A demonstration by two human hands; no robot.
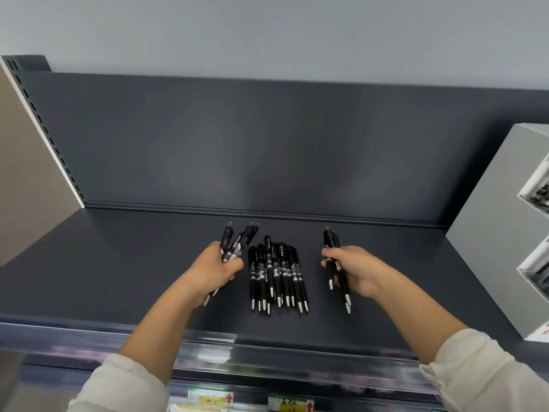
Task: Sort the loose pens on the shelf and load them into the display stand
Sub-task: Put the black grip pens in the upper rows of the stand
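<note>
Head view is showing us at a dark shelf (118, 278), working through the sorting half of the job. Our left hand (218, 272), at 9 o'clock of the middle group, is curling tightly round a fanned bundle of black pens (237, 242), with clicker ends pointing away from us and tips poking out below the palm. Our right hand (353, 269), at 3 o'clock of that group, is pinching a smaller bundle (341, 281) of a few pens between thumb and fingers. Between the two hands a row of pens (277, 275) is lying on the shelf, roughly parallel, tips toward us, touching and partly overlapping.

The white display stand (505, 218) is standing at the shelf's 3 o'clock end, well apart from the row. Its slots (536, 193) are showing some dark contents, though we cannot tell how full they are.

We are judging the task as partway done. The pens are looking gathered and aligned, but none of these three groups is loaded. Carrying each bundle to the stand and sliding it in is what is remaining.
</note>
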